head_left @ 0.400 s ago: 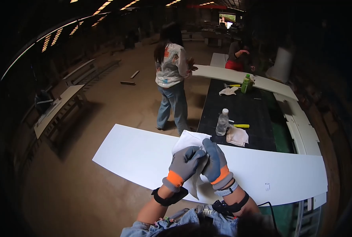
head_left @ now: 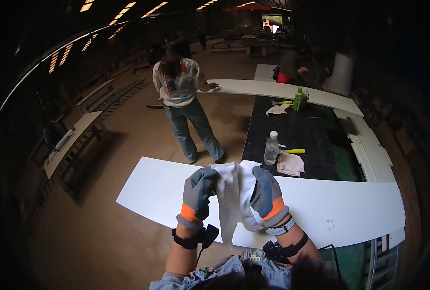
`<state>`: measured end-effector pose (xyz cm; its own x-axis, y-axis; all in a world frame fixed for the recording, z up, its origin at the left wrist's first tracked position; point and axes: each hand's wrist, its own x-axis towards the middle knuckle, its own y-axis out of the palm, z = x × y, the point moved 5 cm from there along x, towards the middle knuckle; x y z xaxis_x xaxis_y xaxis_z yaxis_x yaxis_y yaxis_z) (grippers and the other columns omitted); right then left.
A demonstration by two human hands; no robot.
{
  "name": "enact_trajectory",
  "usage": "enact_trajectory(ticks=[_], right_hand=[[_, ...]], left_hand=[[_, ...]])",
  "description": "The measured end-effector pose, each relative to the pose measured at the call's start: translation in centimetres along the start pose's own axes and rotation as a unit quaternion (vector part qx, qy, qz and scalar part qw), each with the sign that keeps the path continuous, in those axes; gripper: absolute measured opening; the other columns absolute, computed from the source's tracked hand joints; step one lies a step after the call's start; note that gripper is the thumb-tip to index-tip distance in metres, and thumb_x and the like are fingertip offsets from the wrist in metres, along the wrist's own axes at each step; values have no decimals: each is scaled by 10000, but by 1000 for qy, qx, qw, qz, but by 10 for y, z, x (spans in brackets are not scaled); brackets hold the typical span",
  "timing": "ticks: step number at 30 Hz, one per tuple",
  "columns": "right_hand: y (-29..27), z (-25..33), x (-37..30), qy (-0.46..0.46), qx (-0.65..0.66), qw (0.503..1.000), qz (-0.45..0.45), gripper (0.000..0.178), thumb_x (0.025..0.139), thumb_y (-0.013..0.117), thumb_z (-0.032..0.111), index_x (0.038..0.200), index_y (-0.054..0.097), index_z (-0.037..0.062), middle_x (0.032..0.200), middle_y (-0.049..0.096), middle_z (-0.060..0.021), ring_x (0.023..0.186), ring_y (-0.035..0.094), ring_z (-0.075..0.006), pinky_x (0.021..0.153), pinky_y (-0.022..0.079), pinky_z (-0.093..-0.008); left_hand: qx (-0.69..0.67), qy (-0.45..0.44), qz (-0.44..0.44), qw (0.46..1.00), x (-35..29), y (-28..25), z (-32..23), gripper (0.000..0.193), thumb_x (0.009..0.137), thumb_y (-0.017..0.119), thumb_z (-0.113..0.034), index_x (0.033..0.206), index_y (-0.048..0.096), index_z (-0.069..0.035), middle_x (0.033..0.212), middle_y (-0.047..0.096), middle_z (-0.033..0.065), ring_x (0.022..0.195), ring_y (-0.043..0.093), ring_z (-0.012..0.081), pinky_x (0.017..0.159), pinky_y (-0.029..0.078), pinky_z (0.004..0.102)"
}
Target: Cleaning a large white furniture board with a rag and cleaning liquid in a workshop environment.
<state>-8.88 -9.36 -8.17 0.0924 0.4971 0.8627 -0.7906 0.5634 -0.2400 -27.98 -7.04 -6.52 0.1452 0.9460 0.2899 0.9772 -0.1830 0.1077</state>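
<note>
A white cloth point(head_left: 228, 193) hangs in folds between my two gloved hands, above a long white panel point(head_left: 152, 188). My left hand point(head_left: 200, 189), in a grey glove with an orange cuff band, is closed on the cloth's left side. On its right side, my right hand point(head_left: 266, 193) grips the cloth in a matching glove. The cloth's lower tip dangles over the panel's near edge. Beyond the panel, on a black tabletop point(head_left: 292, 130), stand a clear plastic bottle point(head_left: 272, 149) and, beside it, a folded pale cloth point(head_left: 291, 164) with a yellow-handled tool point(head_left: 294, 151).
A person point(head_left: 181, 96) stands beyond the panel, a hand on another long white board point(head_left: 273, 89). A second person point(head_left: 287, 70) is behind that board. A green bottle point(head_left: 300, 99) and a crumpled cloth point(head_left: 276, 110) lie farther along the tabletop. A wooden bench point(head_left: 75, 137) stands at left.
My hands have moved apart, spreading the bunched cloth between them. The nearer person has shifted left and now leans with a hand on the far board.
</note>
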Motion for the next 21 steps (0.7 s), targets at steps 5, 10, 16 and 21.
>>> enact_trajectory(ticks=[5,10,16,21], right_hand=[[14,-26,-12,475,454,750,-74,161,871,648,143,987,621,35,830,581,41,719,493,-28,635,412,-176],[7,-2,1,491,341,797,-84,232,871,650,124,1065,613,3,913,630,-4,798,545,-55,736,454,-193],[16,21,2,366,404,838,-16,262,889,567,0,1149,576,-35,995,635,-43,887,566,-71,827,460,-210],[9,27,5,354,382,853,-19,267,891,561,0,1154,572,-41,989,631,-45,881,560,-68,811,466,-215]], left_hand=[[86,150,-69,983,4,-16,-10,205,869,523,-109,992,630,16,927,615,61,751,580,127,682,517,253],[-82,-2,-107,991,3,12,-4,241,861,629,-112,1040,620,48,856,637,47,741,573,111,707,486,239],[-36,0,-59,998,-1,41,-4,259,878,633,-135,1060,625,50,888,662,55,797,566,86,741,471,227],[-42,19,-55,997,-1,48,1,267,885,626,-122,1082,608,57,898,661,71,806,592,107,748,492,249]])
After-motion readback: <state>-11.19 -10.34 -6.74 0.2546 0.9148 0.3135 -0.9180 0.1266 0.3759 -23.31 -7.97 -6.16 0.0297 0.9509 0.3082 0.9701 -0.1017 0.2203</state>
